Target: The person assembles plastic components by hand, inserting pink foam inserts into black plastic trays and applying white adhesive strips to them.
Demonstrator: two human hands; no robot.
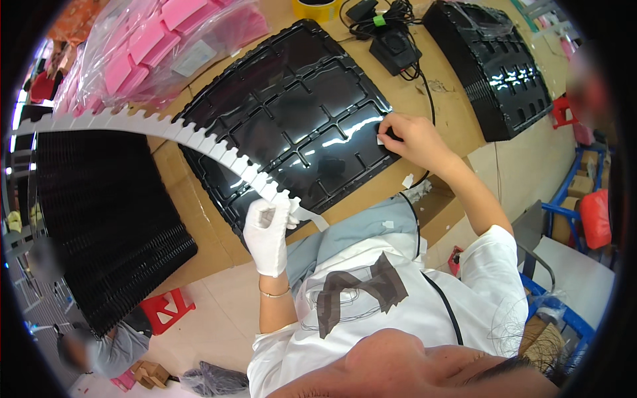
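A black plastic tray (312,86) with several moulded compartments lies in front of me, glossy and tilted across the table. My left hand (269,229), in a white glove, pinches a long white strip (206,144) with notched edges near its lower end. From there the strip arcs over the tray's left part toward the far left; a short tail hangs by the glove. My bare right hand (418,140) is closed at the tray's right edge. A small white piece (380,140) shows at its fingertips, partly hidden by them.
Stacked black trays stand at the left (99,199) and far right (494,69). Pink pieces in a clear bag (159,46) lie at the back left. A black power adapter (395,53) with tangled cables sits behind the tray. A red stool (167,310) stands below left.
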